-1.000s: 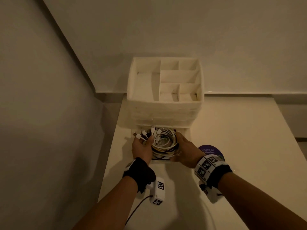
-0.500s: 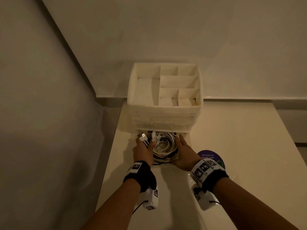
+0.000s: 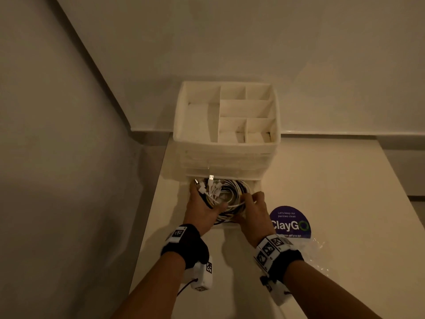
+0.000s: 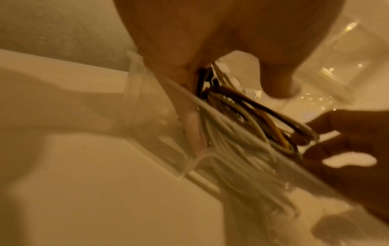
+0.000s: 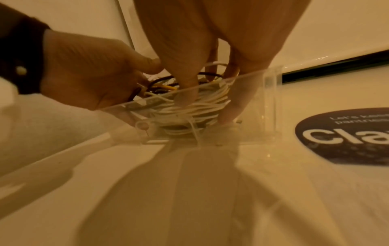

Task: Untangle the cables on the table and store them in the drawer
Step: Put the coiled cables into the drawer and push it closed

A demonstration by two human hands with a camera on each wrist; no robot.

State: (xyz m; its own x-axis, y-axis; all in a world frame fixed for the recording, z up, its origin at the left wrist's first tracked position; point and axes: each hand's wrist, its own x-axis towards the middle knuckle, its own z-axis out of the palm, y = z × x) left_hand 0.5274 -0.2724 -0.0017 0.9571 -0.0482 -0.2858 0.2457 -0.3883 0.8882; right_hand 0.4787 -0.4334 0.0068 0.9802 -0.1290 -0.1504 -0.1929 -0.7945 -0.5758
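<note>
Your left hand [image 3: 202, 210] grasps cable coil [image 3: 227, 194] at its 9 o'clock, right hand [image 3: 253, 215] grasps 3 o'clock side. Coil sits inside open clear drawer [image 5: 269, 99].

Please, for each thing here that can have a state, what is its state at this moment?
drawer: pulled open, holds the cables
cables: coiled together, inside the drawer, plugs sticking up at the left
upper drawers: closed
left hand: grips the cables on their left side
right hand: grips the cables on their right side
bag: lies crumpled on the table
</note>
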